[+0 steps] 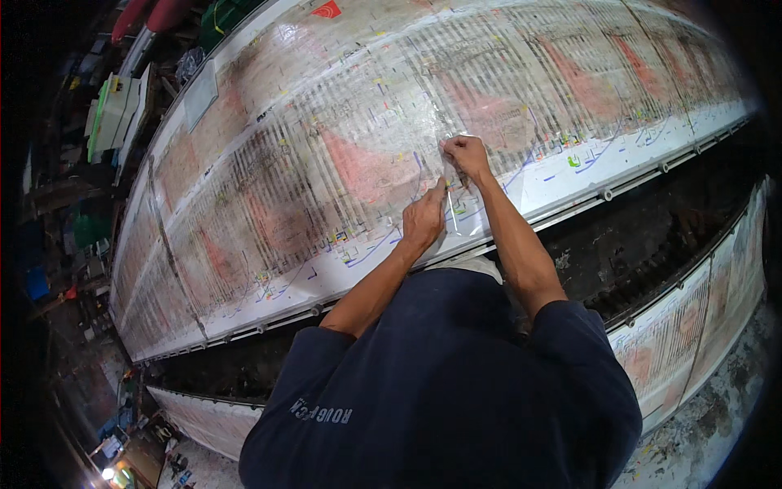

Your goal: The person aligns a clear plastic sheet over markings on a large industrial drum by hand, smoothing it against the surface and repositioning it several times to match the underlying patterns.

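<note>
A long pale table [383, 122] stretches in front of me, its top marked with dark stripes, red patches and many small coloured marks. On it, near the front edge, lies a piece of clear, shiny plastic film [463, 213]. With thumb and fingers pinched together, my right hand [466, 156] seems to hold the film's far end; the fingertips are small in view. Closer to me and to the left, my left hand [425, 218] rests on the surface beside the film. Its index finger is stretched toward the right hand, while the other fingers are partly hidden.
A metal rail with small rings [607, 195] runs along the table's front edge. Behind me stands a second striped table [668, 350], across a dark gap. A flat grey plate [200, 96] lies at the far left of the top. Cluttered goods [114, 118] fill the left side.
</note>
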Tool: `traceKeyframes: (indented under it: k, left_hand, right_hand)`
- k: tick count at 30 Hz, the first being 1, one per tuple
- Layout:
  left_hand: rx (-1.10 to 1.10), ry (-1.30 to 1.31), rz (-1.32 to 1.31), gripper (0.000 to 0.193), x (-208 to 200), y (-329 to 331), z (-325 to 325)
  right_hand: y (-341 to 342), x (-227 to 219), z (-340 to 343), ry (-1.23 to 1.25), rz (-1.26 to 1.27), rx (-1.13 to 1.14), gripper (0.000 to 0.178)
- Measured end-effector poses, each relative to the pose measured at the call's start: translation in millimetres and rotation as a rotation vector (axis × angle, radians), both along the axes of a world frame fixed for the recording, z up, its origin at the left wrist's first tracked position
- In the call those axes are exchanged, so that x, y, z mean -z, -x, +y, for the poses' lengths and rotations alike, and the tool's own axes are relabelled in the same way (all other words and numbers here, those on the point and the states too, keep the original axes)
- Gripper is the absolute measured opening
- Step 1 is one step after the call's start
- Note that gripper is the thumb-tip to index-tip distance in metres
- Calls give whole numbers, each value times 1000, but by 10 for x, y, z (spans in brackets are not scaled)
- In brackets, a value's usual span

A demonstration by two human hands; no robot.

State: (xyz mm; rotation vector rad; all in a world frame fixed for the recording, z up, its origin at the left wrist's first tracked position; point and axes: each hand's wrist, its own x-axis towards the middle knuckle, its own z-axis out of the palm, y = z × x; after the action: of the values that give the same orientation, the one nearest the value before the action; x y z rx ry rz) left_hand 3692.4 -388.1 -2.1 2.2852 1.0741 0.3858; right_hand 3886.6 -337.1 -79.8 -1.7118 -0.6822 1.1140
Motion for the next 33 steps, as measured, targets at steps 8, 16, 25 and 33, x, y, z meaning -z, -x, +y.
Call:
traceKeyframes:
  k: [8, 16, 25, 33]
  left_hand:
    - [92, 9, 115, 60, 53, 76, 57]
    - [149, 54, 127, 58, 75, 47, 130]
    - [127, 67, 70, 57, 150, 88, 125]
    - [95, 155, 7, 53, 84, 73, 216]
  right_hand:
    - [55, -216, 124, 118, 170, -73, 27]
    - [-36, -113, 154, 170, 244, -62, 27]
    - [-18, -180, 174, 184, 262, -85, 22]
    - [21, -82, 190, 166, 245, -40, 13]
